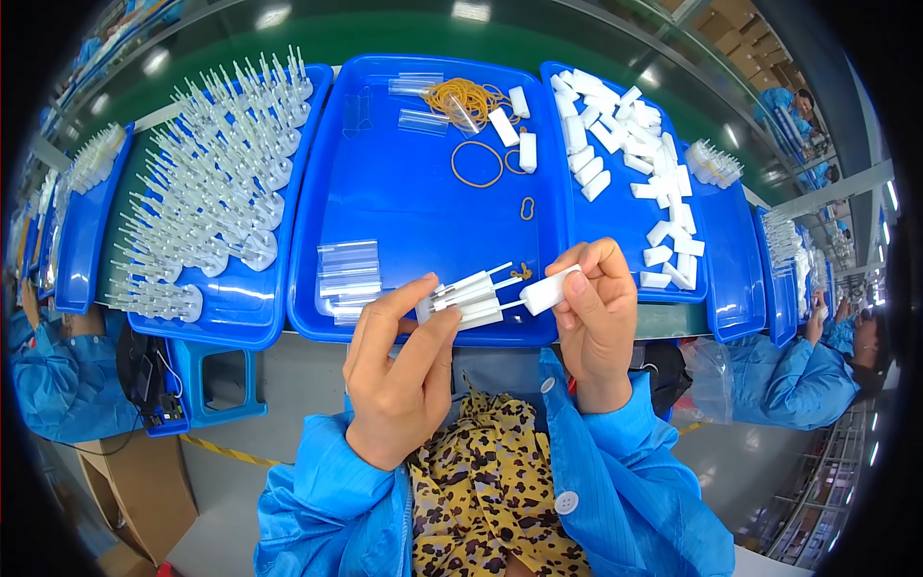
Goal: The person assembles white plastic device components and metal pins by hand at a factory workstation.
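The right hand [598, 313] pinches one white block [552, 290] between thumb and fingers, its near-left end at the tip of a thin rod; whether the rod has gone into the block is too small to tell. The left hand [394, 370] has its fingers closed around the rod piece [469, 300], tipped over so the rods point right. White blocks already sit along some of its rods, with bare rod ends sticking out beyond them, so this piece looks partly filled — the fingers hide how many places are left.

Both hands work over the near edge of the middle tray [385, 212]. Clear sleeves [348, 274] lie side by side at its near left, and at the far side are a heap of rubber bands [461, 104] and a few spare blocks [503, 127]. No band or sleeve shows on the held piece, so any wrapping seems not yet begun.

Farther out, the left tray [240, 293] carries a crowd of upright rod pieces with no blocks visible on them. The right tray [606, 240] holds many loose blocks — judging by both supplies, much of the work remains.
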Demonstrator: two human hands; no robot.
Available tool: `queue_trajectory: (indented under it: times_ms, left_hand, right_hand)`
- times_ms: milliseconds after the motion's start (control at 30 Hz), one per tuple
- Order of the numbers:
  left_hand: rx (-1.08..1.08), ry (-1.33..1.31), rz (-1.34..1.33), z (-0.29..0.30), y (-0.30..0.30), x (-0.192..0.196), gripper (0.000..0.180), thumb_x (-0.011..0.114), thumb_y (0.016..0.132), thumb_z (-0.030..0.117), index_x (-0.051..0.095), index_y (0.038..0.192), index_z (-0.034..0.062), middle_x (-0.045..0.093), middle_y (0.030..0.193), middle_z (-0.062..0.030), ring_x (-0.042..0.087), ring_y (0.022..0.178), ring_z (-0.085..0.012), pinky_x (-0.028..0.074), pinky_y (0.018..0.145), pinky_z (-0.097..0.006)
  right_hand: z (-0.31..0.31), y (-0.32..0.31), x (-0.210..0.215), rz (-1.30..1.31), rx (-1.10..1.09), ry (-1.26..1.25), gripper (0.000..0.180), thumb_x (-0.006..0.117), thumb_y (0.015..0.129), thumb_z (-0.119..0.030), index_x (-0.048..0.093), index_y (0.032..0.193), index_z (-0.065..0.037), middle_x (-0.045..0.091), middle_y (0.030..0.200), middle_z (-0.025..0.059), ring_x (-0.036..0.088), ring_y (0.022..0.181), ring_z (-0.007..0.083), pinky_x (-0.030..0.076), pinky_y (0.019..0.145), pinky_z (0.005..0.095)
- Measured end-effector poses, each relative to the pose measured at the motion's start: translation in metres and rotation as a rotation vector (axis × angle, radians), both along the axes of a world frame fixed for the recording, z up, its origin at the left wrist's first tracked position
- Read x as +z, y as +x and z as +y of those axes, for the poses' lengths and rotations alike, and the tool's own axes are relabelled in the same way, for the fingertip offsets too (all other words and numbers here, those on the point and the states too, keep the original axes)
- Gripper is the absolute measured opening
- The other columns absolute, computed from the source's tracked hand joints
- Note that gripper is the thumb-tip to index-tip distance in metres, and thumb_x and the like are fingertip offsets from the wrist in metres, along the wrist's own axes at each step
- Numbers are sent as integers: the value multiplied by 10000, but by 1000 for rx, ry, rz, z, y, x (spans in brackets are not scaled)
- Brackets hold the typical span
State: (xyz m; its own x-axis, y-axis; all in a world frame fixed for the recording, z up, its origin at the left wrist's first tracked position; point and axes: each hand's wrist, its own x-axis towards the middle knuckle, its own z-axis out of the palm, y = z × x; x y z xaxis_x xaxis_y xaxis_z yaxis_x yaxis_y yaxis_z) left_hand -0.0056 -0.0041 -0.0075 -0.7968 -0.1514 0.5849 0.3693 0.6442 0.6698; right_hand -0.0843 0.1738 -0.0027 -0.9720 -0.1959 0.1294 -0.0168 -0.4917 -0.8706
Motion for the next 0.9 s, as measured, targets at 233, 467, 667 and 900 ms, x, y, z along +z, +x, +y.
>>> queue_trajectory:
  times_ms: [233, 467, 667, 900]
  left_hand:
    - [43, -24, -8, 0, -1, 2, 184, 685, 764, -56, 661, 940, -6, 604, 1118, -178, 614, 875, -291, 500, 636, -324]
    - [71, -52, -8, 0, -2, 1, 155, 686, 765, -51, 642, 909, -16, 603, 1112, -177, 618, 894, -310, 510, 685, -352]
    - [66, -73, -2, 3, -2, -1, 152, 680, 763, -53, 634, 904, -19, 601, 1115, -178, 614, 916, -323, 507, 731, -376]
    - [43, -68, 17, 3, -3, 0, 139, 688, 772, -38, 634, 898, -21, 601, 1114, -180, 619, 917, -319, 514, 720, -368]
  right_hand:
    - [-8, 13, -3, 218, -49, 196, 143, 614, 863, 52, 532, 969, 1, 599, 997, 138, 585, 790, 110, 492, 653, 215]
    - [-8, 11, -5, 459, -189, 460, 134, 632, 851, 53, 575, 972, 37, 569, 1017, 133, 605, 903, 162, 510, 780, 254]
    - [-7, 9, -2, 507, -183, 548, 134, 642, 845, 52, 575, 959, 37, 569, 1027, 143, 605, 903, 162, 518, 752, 255]
    - [-8, 10, 2, 334, -175, 439, 139, 672, 806, 55, 606, 920, 12, 619, 943, 120, 635, 830, 178, 518, 708, 266]
